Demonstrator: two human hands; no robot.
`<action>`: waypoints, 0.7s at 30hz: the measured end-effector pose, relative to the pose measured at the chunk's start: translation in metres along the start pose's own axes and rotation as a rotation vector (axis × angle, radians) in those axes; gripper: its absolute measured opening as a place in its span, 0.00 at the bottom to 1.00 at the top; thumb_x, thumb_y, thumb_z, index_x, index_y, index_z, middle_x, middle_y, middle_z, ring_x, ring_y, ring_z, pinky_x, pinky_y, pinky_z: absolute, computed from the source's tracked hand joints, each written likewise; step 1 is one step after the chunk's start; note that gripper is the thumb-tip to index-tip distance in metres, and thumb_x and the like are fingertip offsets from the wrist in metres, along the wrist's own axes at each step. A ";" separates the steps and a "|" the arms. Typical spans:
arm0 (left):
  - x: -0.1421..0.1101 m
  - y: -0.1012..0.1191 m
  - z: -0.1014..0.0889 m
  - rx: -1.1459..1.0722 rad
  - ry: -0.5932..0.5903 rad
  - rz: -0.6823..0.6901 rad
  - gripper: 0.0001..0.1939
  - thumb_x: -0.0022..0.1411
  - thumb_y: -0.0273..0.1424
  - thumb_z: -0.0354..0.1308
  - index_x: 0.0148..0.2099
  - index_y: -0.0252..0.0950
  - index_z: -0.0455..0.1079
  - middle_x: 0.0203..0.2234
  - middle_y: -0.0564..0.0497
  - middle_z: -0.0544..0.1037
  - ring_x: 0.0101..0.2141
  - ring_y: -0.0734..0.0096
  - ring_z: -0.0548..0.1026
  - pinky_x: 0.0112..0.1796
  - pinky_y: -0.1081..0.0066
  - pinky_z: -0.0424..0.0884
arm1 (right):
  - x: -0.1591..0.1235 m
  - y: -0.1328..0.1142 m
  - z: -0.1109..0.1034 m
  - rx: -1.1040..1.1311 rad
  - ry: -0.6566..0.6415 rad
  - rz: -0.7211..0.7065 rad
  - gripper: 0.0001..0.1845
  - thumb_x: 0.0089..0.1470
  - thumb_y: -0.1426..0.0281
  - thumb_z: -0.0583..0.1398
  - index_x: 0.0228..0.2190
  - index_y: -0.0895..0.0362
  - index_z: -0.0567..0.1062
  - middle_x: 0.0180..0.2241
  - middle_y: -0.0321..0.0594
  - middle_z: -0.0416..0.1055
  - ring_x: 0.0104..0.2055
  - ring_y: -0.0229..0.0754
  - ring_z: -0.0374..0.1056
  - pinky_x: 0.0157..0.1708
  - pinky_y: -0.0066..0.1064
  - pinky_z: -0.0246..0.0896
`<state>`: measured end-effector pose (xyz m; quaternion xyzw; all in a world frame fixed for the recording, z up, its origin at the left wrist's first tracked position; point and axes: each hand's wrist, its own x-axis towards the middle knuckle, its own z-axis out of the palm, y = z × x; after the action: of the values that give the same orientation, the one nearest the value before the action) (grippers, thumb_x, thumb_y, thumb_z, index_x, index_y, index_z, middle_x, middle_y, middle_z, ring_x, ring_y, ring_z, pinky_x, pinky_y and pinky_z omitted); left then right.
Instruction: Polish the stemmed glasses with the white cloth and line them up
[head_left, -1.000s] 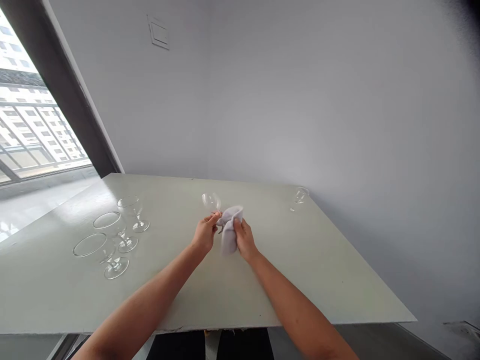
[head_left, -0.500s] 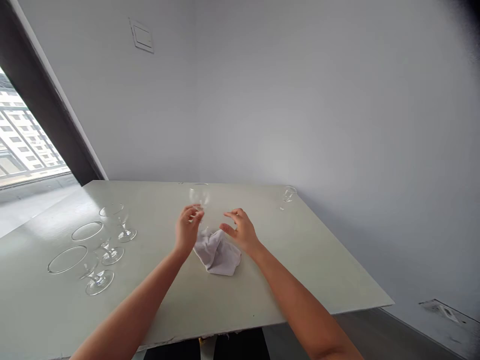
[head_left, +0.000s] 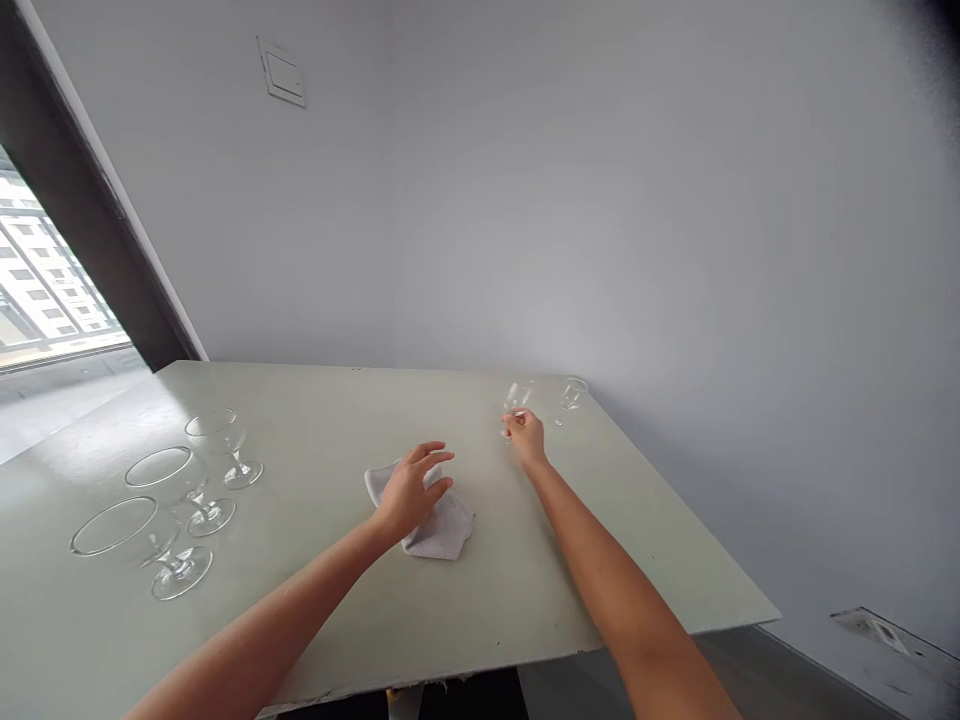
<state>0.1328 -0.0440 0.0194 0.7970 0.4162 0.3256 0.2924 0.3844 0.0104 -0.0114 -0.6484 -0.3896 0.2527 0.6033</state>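
Presently, right hand (head_left: 526, 438) has its fingers pinched on a wine glass (head_left: 517, 397), near a second glass (head_left: 573, 394); left hand (head_left: 411, 490) lies, fingers spread, on a white cloth (head_left: 444, 530) on the table (head_left: 510, 590).

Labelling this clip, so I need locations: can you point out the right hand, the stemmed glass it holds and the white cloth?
Right hand (head_left: 526, 438), head view, on the back of the hand.
Stemmed glass (head_left: 517, 397), head view, on the bowl.
White cloth (head_left: 442, 530), head view, on its uncovered lower part.

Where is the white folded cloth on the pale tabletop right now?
In the head view, the white folded cloth lies mid-table under the person's left hand, left of the right hand gripping a clear stemmed glass.
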 end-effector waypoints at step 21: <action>-0.048 -0.084 -0.047 -0.406 0.838 -0.682 0.36 0.53 0.41 0.55 0.62 0.43 0.50 0.48 0.43 0.65 0.46 0.64 0.69 0.45 0.63 0.66 | 0.030 0.042 -0.045 -0.153 0.274 -0.050 0.22 0.40 0.66 0.58 0.41 0.59 0.67 0.34 0.41 0.68 0.27 0.37 0.65 0.24 0.28 0.62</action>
<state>0.0359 -0.0355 -0.0266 0.3486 0.6591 0.5742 0.3382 0.4458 0.0096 -0.0416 -0.7108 -0.3379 0.1166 0.6058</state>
